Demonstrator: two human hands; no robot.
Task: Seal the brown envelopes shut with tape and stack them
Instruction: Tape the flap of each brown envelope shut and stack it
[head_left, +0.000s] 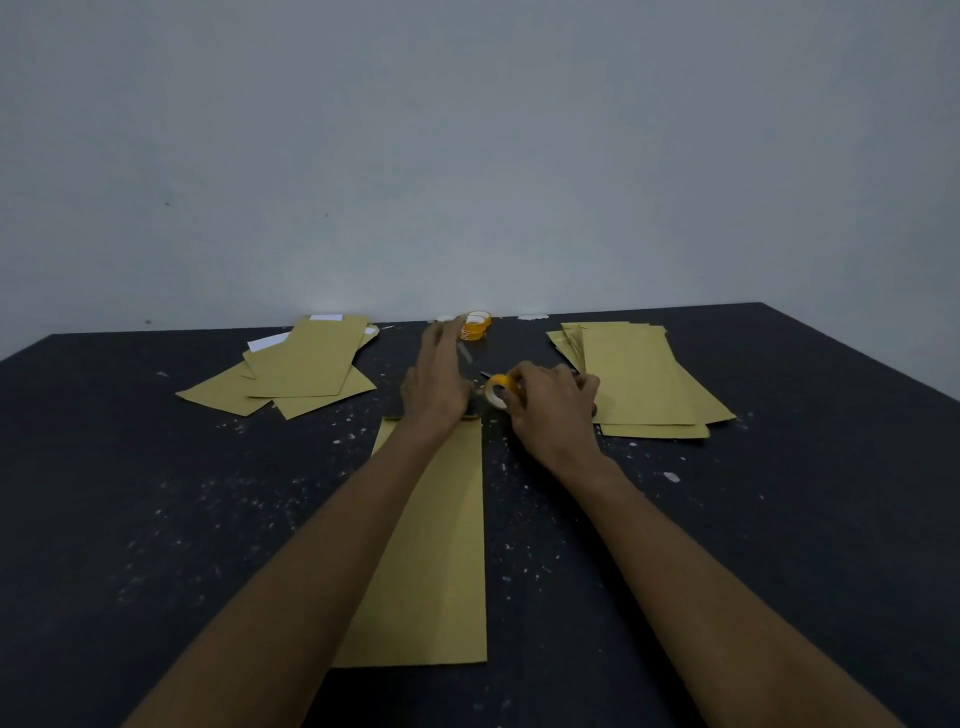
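Centre envelope (436, 545): plain brown, long and narrow, flat on the table, running lengthwise under the left forearm; far short end under the left palm; no print visible on its face.
Left hand (436, 387): palm down on the envelope's far end; fingers (441, 343) straight and held together, pointing away.
Right hand (550, 410): just right of the left hand; fingers (519, 387) curled, pinching the tape roll.
Tape roll (497, 389): orange core, standing on edge between the two hands.
Left pile (306, 364): brown envelopes, loosely fanned, well left of the left fingers; white sheets showing at the far ends.
Right pile (639, 379): brown envelopes, overlapped, just right of the right knuckles.
Spare rolls (475, 325): orange, stacked, just beyond the left fingertips; lettering too small to read.
Table (156, 519): dark, flecked white.
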